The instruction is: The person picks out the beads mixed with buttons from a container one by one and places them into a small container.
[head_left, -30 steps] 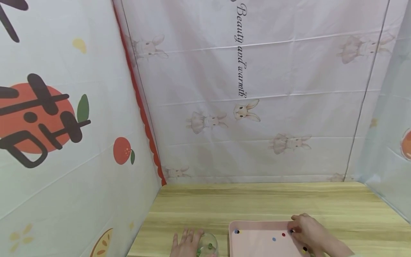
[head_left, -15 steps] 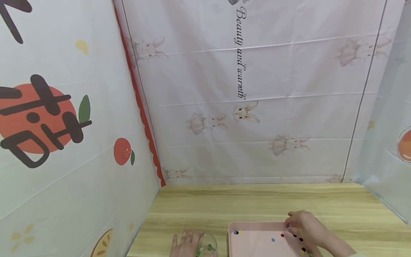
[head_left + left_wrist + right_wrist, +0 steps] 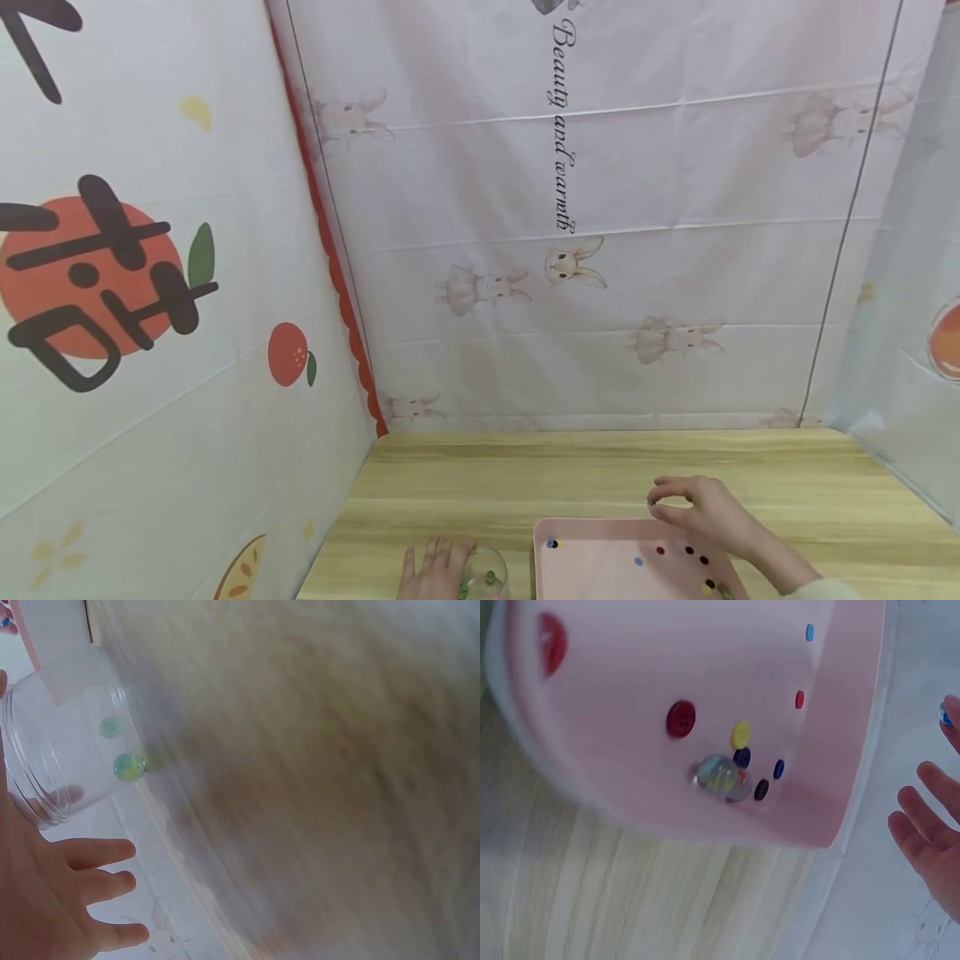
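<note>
My left hand (image 3: pixel 435 575) holds a clear jar (image 3: pixel 487 562) steady on the table, thumb and one finger about its neck, the other fingers spread. Inside the jar lie green marbles (image 3: pixel 129 766). Above the far right rim of a pink tray (image 3: pixel 592 575), my right hand (image 3: pixel 708 512) pinches a marble (image 3: pixel 651 502) between thumb and index finger. Blue shows in that marble (image 3: pixel 945 714) in the right wrist view. The tray bears several buttons, among them a dark red button (image 3: pixel 681 718) and a yellow button (image 3: pixel 740 735). Clear marbles (image 3: pixel 718 776) with coloured swirls rest beside them.
The wood-grain table (image 3: pixel 600 467) carries the jar to the left of the tray. Printed cloth hangs behind (image 3: pixel 480 375) and along both sides. Near the tray's far left corner sits a small cluster of buttons (image 3: pixel 552 543).
My right hand has lifted out of the tray's far right corner, up and slightly left, with the marble pinched. Dark buttons under it have come into sight. The left hand stays at the jar.
</note>
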Available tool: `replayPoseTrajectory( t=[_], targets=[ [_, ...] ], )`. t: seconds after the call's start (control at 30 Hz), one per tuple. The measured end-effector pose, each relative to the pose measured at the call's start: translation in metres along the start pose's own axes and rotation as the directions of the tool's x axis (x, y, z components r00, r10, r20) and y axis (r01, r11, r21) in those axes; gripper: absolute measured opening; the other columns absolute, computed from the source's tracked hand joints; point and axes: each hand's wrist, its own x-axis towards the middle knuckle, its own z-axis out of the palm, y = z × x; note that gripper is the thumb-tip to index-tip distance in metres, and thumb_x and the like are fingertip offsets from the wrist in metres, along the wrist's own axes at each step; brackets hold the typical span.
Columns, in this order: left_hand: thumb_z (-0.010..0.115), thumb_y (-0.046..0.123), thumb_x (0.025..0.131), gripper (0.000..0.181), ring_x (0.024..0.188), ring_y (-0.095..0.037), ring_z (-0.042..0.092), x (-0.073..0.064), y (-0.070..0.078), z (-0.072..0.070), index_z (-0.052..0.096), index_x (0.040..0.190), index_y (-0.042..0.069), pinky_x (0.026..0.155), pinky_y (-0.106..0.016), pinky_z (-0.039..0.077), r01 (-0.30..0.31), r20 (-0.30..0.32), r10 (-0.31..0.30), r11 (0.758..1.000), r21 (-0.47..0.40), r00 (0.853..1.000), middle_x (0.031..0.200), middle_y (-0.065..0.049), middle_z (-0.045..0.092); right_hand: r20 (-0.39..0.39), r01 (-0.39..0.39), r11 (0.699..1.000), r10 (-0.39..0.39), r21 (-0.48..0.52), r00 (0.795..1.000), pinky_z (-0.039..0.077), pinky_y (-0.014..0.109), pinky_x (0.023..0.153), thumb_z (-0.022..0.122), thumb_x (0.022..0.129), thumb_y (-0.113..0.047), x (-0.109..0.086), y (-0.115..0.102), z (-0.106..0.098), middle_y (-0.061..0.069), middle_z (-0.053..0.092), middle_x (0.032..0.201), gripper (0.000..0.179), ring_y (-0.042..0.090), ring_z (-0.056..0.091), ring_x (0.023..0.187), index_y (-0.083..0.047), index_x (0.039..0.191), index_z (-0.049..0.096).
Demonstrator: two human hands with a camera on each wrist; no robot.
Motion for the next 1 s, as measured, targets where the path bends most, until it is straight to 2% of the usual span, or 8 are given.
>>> replayPoseTrajectory(
  t=[0.17, 0.33, 0.57, 0.7, 0.87, 0.93, 1.0],
  targets=[
    [0.042, 0.088, 0.079, 0.088, 0.132, -0.049, 0.047, 0.0, 0.001, 0.0, 0.051, 0.133, 0.02, 0.101, -0.081, 0.025, 0.005, -0.01, -0.006, 1.0, -0.018, 1.0, 0.134, -0.028, 0.057, -0.038, 0.008, 0.999, -0.007, 0.037, 0.999, 0.056, 0.047, 0.087, 0.072, 0.09, -0.039, 0.005, -0.006, 0.003, 0.013, 0.068, 0.125, 0.014, 0.041, 0.062, 0.117, -0.029, 0.1, 0.074],
    [0.043, 0.088, 0.079, 0.088, 0.131, -0.049, 0.047, 0.0, 0.0, 0.002, 0.05, 0.134, 0.02, 0.101, -0.081, 0.025, 0.001, -0.009, -0.001, 1.0, -0.009, 1.0, 0.134, -0.027, 0.058, -0.074, 0.031, 0.999, -0.027, 0.043, 0.997, 0.057, 0.044, 0.087, 0.071, 0.091, -0.039, 0.01, -0.015, 0.006, 0.01, 0.07, 0.123, 0.013, 0.037, 0.064, 0.115, -0.029, 0.1, 0.075],
    [0.043, 0.092, 0.074, 0.092, 0.126, -0.045, 0.054, 0.002, -0.001, 0.005, 0.053, 0.132, 0.022, 0.099, -0.077, 0.034, -0.025, -0.086, 0.031, 0.997, 0.074, 0.996, 0.13, -0.02, 0.063, -0.064, 0.049, 0.995, -0.044, 0.087, 0.997, 0.057, 0.038, 0.086, 0.069, 0.093, -0.039, 0.017, -0.022, 0.013, 0.009, 0.069, 0.125, 0.015, 0.035, 0.063, 0.117, -0.029, 0.103, 0.075],
    [0.043, 0.092, 0.074, 0.092, 0.127, -0.046, 0.053, 0.003, -0.001, 0.004, 0.053, 0.132, 0.021, 0.1, -0.077, 0.033, -0.021, -0.068, 0.025, 0.998, 0.067, 0.997, 0.131, -0.021, 0.062, -0.054, 0.028, 0.992, -0.021, 0.124, 0.998, 0.056, 0.04, 0.089, 0.069, 0.092, -0.042, 0.022, -0.027, 0.015, 0.008, 0.067, 0.128, 0.018, 0.037, 0.061, 0.121, -0.03, 0.105, 0.074],
    [0.045, 0.089, 0.077, 0.091, 0.132, -0.049, 0.046, 0.003, 0.0, 0.001, 0.049, 0.136, 0.02, 0.102, -0.08, 0.025, 0.005, 0.018, -0.005, 1.0, 0.003, 1.0, 0.136, -0.027, 0.057, -0.058, 0.04, 0.988, -0.032, 0.148, 0.998, 0.056, 0.033, 0.087, 0.069, 0.092, -0.04, 0.028, -0.035, 0.015, 0.009, 0.068, 0.128, 0.022, 0.036, 0.061, 0.12, -0.026, 0.108, 0.075],
    [0.045, 0.089, 0.077, 0.091, 0.133, -0.049, 0.046, 0.003, 0.0, 0.001, 0.049, 0.136, 0.02, 0.103, -0.08, 0.024, 0.009, 0.019, -0.009, 1.0, -0.001, 1.0, 0.136, -0.027, 0.056, -0.052, 0.045, 0.986, -0.037, 0.16, 0.998, 0.056, 0.029, 0.085, 0.069, 0.093, -0.04, 0.03, -0.038, 0.016, 0.01, 0.067, 0.128, 0.024, 0.037, 0.061, 0.12, -0.024, 0.109, 0.075],
    [0.045, 0.089, 0.076, 0.091, 0.131, -0.048, 0.048, 0.003, 0.0, 0.002, 0.05, 0.135, 0.02, 0.102, -0.079, 0.027, 0.001, -0.009, -0.001, 1.0, 0.015, 1.0, 0.134, -0.025, 0.058, -0.048, 0.052, 0.984, -0.044, 0.169, 0.998, 0.055, 0.027, 0.085, 0.069, 0.093, -0.04, 0.033, -0.041, 0.019, 0.01, 0.067, 0.128, 0.024, 0.037, 0.061, 0.12, -0.023, 0.109, 0.075]
  ],
)
